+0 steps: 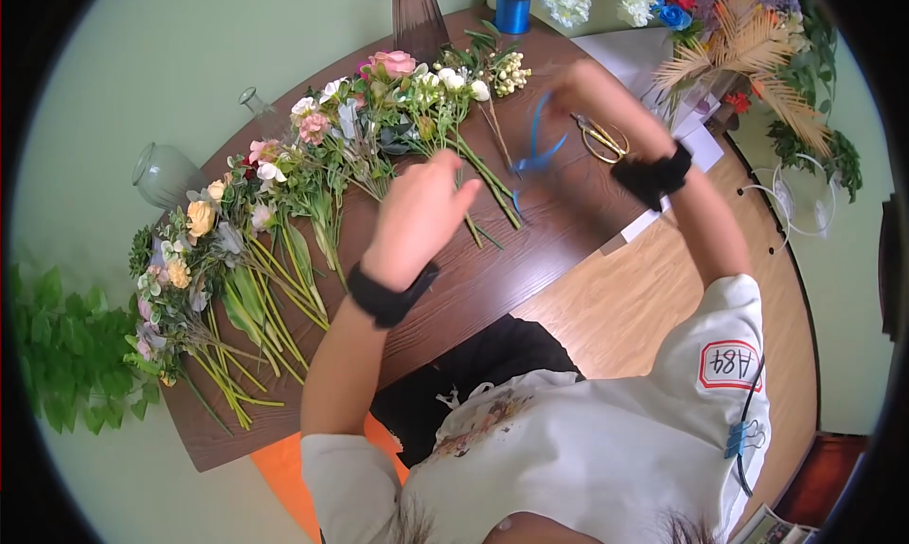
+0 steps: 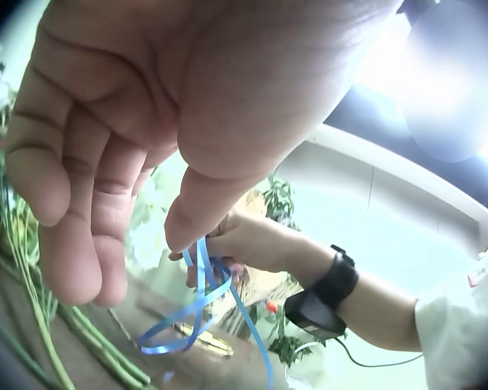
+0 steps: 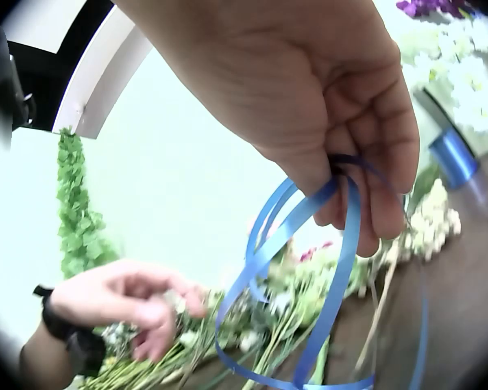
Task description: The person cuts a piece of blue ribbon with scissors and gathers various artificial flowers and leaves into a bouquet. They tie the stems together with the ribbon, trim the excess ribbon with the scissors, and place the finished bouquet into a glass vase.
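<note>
Right hand (image 3: 342,122) pinched glossy blue ribbon (image 3: 349,236), clear only in wrist views; left hand (image 1: 421,213) loosely extended, empty; red-bordered white label (image 1: 730,365) apparently read "A84".

Flower-arranging workspace from where I'm standing; home, shop or studio, can't tell. Dark wood table (image 1: 464,284) lined with stemmed flowers (image 1: 312,127), glass vase (image 1: 414,18) at back, blue ribbon spool (image 1: 512,12), gold-handled scissors (image 1: 604,142), more blooms (image 1: 748,42) in the corner. Pale green wall (image 1: 218,52), wood-look floor (image 1: 606,298).
</note>
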The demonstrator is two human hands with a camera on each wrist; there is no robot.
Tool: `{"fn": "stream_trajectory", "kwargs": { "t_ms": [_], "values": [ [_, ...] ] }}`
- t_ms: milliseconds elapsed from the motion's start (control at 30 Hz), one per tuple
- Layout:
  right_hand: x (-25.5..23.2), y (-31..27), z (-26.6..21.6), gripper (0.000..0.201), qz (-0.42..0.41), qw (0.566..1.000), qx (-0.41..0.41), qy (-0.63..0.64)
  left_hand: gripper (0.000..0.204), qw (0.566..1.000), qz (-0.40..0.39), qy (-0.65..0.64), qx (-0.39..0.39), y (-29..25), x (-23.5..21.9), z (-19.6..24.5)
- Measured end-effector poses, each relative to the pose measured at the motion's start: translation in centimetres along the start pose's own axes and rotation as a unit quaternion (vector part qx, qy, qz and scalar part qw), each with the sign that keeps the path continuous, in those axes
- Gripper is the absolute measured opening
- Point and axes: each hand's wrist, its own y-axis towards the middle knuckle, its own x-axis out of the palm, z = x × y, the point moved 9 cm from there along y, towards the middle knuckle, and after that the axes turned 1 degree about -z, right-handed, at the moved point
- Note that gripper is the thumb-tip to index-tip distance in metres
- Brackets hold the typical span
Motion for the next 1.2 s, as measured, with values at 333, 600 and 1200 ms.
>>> {"fn": "stream_trajectory", "kwargs": {
  "t_ms": [333,600,1200],
  "values": [
    [-19.3,5.0,15.4,0.017,0.334,0.877,0.119,0.324,0.023,0.929,0.120,-0.199,-0.288,-13.7,-11.9,-5.1],
    [-13.1,4.2,25.4,0.015,0.266,0.912,0.314,0.003,0.018,0.882,0.162,-0.184,-0.402,-23.0,-9.6,-10.1],
    [1.5,0.7,33.3,0.015,0.138,0.814,0.556,0.094,0.014,0.834,0.212,-0.141,-0.490,-30.2,-8.0,-10.3]
  ]
}}
